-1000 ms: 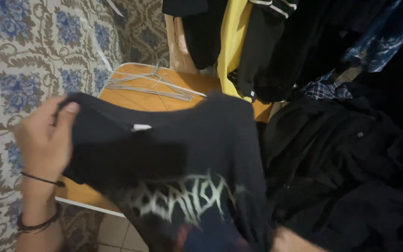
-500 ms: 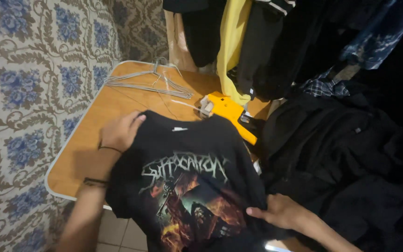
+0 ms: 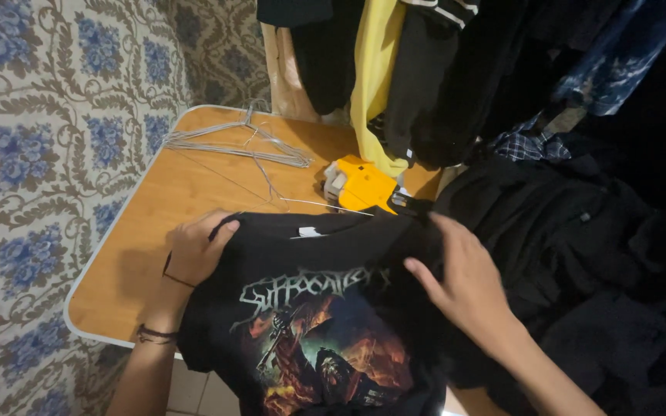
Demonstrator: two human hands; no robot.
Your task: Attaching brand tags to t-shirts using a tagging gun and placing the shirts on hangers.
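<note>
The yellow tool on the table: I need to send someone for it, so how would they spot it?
On the wooden table, look at the far edge under the hanging clothes. The chunky yellow plastic tool lies just beyond the black printed T-shirt, right of the wire hangers; nothing else on the tabletop is yellow.

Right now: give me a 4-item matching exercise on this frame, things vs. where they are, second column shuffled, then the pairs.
Things:
1. black printed T-shirt
2. wire hangers
3. yellow tool
4. yellow garment

Places:
A. hanging above the table's far edge, among dark clothes
B. lying at the far left of the table, near the patterned wall
C. spread on the table's near edge under the left hand and right hand
D. on the table just beyond the shirt's collar

Pairs: 1-C, 2-B, 3-D, 4-A
</note>
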